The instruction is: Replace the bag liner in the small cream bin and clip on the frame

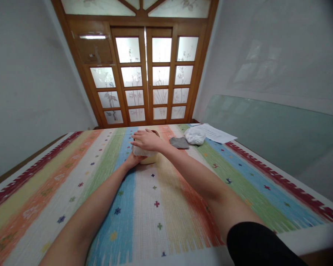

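A pale yellowish container [149, 160] with a brown rim sits on the striped cloth, beyond the middle of the table. Something white and thin, like a cloth or tissue [140, 151], covers its near left side. My right hand [147, 140] lies over the top of it, palm down with the fingers stretched to the left. Low on the container's left side is my left hand [134, 159], its fingers mostly hidden behind the white piece and the container.
To the right lie a folded grey cloth [179, 143], a crumpled white bundle [194, 136] and printed paper sheets [218, 133]. A greenish glass panel [266, 129] leans along the right wall. Wooden doors [147, 74] stand beyond the striped tablecloth [147, 214].
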Action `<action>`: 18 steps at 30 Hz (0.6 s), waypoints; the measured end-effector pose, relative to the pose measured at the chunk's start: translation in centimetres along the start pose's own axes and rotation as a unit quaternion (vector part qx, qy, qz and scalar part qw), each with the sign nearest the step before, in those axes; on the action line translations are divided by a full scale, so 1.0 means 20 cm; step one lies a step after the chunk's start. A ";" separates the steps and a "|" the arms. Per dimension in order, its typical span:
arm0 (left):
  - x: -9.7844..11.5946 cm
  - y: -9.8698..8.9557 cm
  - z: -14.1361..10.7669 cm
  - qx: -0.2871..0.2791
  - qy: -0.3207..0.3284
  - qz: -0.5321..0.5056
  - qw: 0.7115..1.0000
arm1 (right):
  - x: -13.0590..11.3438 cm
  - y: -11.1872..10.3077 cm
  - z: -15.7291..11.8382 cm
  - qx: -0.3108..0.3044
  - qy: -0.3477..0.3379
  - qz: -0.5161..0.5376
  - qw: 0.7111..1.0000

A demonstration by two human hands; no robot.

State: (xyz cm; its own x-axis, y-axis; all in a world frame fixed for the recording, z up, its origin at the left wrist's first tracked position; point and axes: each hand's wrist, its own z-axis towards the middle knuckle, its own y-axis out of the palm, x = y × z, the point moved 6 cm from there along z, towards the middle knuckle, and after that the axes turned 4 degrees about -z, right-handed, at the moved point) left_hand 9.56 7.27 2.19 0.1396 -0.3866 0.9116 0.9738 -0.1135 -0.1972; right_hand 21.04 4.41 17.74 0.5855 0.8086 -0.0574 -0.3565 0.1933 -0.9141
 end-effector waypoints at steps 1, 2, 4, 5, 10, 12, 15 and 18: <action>0.00 0.00 0.00 0.003 -0.001 -0.003 1.000 | 0.01 -0.03 -0.04 0.031 0.006 0.012 0.999; -0.01 0.00 0.00 0.005 -0.004 -0.009 1.000 | 0.04 -0.06 -0.08 0.066 0.018 0.027 0.997; -0.03 0.00 0.00 0.009 -0.015 -0.025 1.000 | 0.15 -0.11 -0.20 0.143 0.069 0.050 0.986; -0.05 0.00 -0.01 0.012 -0.023 -0.034 0.999 | 0.23 -0.12 -0.26 0.174 0.108 0.049 0.978; -0.12 0.01 -0.01 0.019 -0.046 -0.053 0.997 | 0.68 0.06 -0.64 0.075 0.373 -0.054 0.923; -0.12 0.01 -0.01 0.021 -0.047 -0.050 0.997 | 0.80 0.17 -0.77 -0.028 0.427 -0.105 0.898; -0.10 0.01 -0.01 0.022 -0.047 -0.047 0.998 | 0.89 0.29 -0.87 -0.104 0.441 -0.132 0.882; -0.07 0.02 -0.01 0.028 -0.038 -0.045 0.998 | 0.94 0.34 -0.88 -0.108 0.444 -0.126 0.881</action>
State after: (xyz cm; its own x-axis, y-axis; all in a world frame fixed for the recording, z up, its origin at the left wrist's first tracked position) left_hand 9.63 7.53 0.70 0.0622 -0.3067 0.9498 0.9912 -0.0923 -0.0947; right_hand 42.46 11.08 3.39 0.9988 -0.0161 -0.0457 -0.0436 0.1155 -0.9923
